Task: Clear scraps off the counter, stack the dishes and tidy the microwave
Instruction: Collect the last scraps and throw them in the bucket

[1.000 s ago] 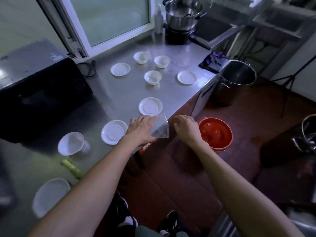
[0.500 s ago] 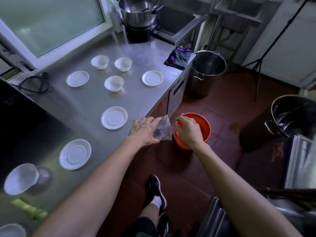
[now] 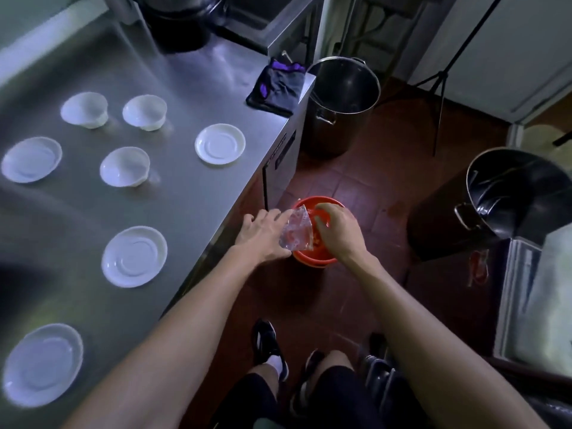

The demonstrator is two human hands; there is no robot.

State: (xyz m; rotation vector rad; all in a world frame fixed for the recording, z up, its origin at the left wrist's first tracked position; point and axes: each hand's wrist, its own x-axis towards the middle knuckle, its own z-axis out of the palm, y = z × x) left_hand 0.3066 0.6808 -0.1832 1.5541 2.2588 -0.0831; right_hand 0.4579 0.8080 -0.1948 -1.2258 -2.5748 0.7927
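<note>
My left hand (image 3: 263, 233) grips a clear plastic container (image 3: 297, 232), tilted just past the steel counter's edge (image 3: 216, 230) and over a red bucket (image 3: 312, 263) on the floor. My right hand (image 3: 337, 230) hovers above the bucket with its fingers curled down at the container's mouth; what they touch is hidden. Several white saucers, such as one (image 3: 220, 144) near the counter's edge and another (image 3: 134, 257) closer to me, lie spread on the counter. Three white bowls (image 3: 124, 166) stand behind them. The microwave is out of view.
A dark folded cloth (image 3: 277, 88) lies at the counter's far corner. A tall steel pot (image 3: 343, 97) stands on the red tiled floor beyond the bucket, and a larger pot (image 3: 513, 193) sits to the right. A tripod leg (image 3: 439, 82) stands behind.
Both hands have carried the clear container off the counter's edge to above the red bucket. My view has swung right and down, so the microwave and green scrap left the frame.
</note>
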